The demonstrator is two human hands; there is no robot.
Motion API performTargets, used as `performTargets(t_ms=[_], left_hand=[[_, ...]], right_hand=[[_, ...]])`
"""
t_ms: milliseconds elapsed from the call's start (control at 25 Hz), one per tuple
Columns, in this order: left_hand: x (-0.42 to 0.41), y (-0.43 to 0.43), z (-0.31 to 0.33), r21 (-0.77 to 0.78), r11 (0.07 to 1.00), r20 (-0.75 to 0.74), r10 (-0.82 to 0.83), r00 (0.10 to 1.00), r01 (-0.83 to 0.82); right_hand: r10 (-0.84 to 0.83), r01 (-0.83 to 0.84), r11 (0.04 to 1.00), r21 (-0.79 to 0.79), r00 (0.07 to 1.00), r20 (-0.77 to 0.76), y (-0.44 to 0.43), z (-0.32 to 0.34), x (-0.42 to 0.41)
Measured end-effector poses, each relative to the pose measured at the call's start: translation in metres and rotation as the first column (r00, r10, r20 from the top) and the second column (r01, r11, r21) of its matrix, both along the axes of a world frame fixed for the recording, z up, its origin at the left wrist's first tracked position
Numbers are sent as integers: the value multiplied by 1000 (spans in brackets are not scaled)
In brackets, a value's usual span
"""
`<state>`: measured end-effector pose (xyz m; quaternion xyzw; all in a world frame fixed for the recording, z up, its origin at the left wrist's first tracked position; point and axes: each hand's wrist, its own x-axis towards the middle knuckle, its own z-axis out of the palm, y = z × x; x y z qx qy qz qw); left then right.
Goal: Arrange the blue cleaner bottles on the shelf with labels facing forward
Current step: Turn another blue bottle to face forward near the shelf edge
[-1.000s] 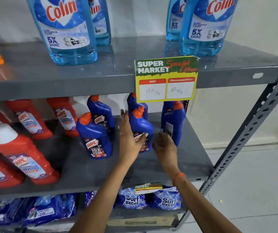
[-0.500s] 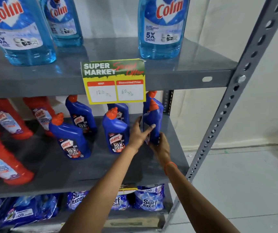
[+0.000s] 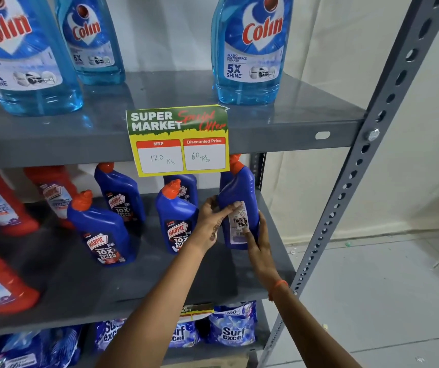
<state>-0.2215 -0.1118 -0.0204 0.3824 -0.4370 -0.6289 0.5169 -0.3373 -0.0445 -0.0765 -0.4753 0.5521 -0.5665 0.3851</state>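
Several blue Harpic cleaner bottles with orange caps stand on the grey middle shelf [image 3: 133, 288]. The rightmost blue bottle [image 3: 237, 189] shows its white back label with a barcode. My left hand [image 3: 213, 221] grips its left side and my right hand [image 3: 256, 237] grips its lower right side. Left of it, a blue bottle [image 3: 177, 216] faces forward with its Harpic label, and another [image 3: 186, 188] stands behind it. Two more forward-facing blue bottles stand further left, one in front [image 3: 101, 229] and one behind [image 3: 120, 195].
Red Harpic bottles [image 3: 0, 208] fill the shelf's left side. Large Colin bottles [image 3: 250, 49] stand on the upper shelf, which carries a yellow price tag [image 3: 178, 142]. Surf Excel packs [image 3: 233, 325] lie below. A grey perforated upright [image 3: 345, 208] bounds the right edge.
The view has shifted right and closer. Both hands have closed around the rightmost blue bottle, which now shows its back label more fully.
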Motion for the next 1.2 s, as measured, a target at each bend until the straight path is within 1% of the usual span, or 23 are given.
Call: performTargets(t_ms=[40,80,120,160,200,240,280,320,360,400,440,480,520,560,640,680,720,800,880,920,1000,1080,1200], left_hand=[[-1,0,7,-4,1000,55,23,998,-23],[-3,-1,13,-44,997,166,64,984,-58],[-6,-1,19,-127,987,300,131,945,-97],[-9,-1,22,-235,963,410,223,884,-134],[-14,1,25,-331,928,479,322,816,-172],[-19,3,28,-389,897,508,399,763,-210],[-23,8,31,-413,878,513,444,734,-242],[-27,12,32,-430,865,508,468,723,-258],[-29,16,32,-446,856,494,479,725,-262],[-28,19,29,-445,859,474,465,747,-252],[-26,20,26,-413,881,434,412,801,-229],[-21,19,23,-341,921,343,308,887,-188],[-16,16,22,-254,960,217,172,961,-115],[-12,12,19,-186,982,117,54,992,-32],[-5,3,16,-104,986,35,-124,992,127],[-5,2,16,-71,981,23,-181,983,182],[-6,2,16,-48,978,38,-201,979,202],[-10,2,14,-51,985,125,-156,980,163],[-12,2,4,-146,985,215,-58,975,91],[-13,2,0,-179,982,220,-24,975,65],[-13,2,-6,-183,983,185,33,982,1],[-11,3,-9,-177,984,147,53,988,-26],[-11,5,-9,-182,983,163,58,985,-28]], right_hand=[[1,-2,1000,-3,1000,-18,-1,0,-3],[1,-1,1000,-3,999,-34,-2,2,-5],[-4,4,1000,0,997,-72,-4,3,-7],[-19,20,1000,10,990,-142,-6,7,-6],[-33,40,999,27,971,-235,-7,12,-1],[-41,62,997,54,944,-328,-7,17,6],[-67,100,993,65,917,-393,-8,19,14],[-113,149,987,54,901,-418,-8,20,21],[-155,182,983,28,899,-409,-9,17,24],[-180,192,981,-4,911,-371,-9,14,23],[-194,193,981,-35,931,-309,-9,11,19],[-199,192,980,-56,951,-235,-9,10,14],[-202,193,979,-68,967,-158,-8,11,10],[-194,189,980,-67,977,-84,-7,12,7],[-136,137,989,-50,990,28,-7,10,3],[-89,92,995,-47,994,61,-7,7,1],[-45,50,998,-50,994,96,-8,7,0],[-7,14,999,-44,986,167,-12,9,-4],[-19,26,999,-31,982,190,-16,13,-11],[-21,26,999,-28,982,186,-19,15,-13],[-22,23,1000,-5,987,156,-27,18,-13],[-30,27,999,18,991,133,-35,23,-12],[-26,25,1000,16,991,129,-42,25,-13]])
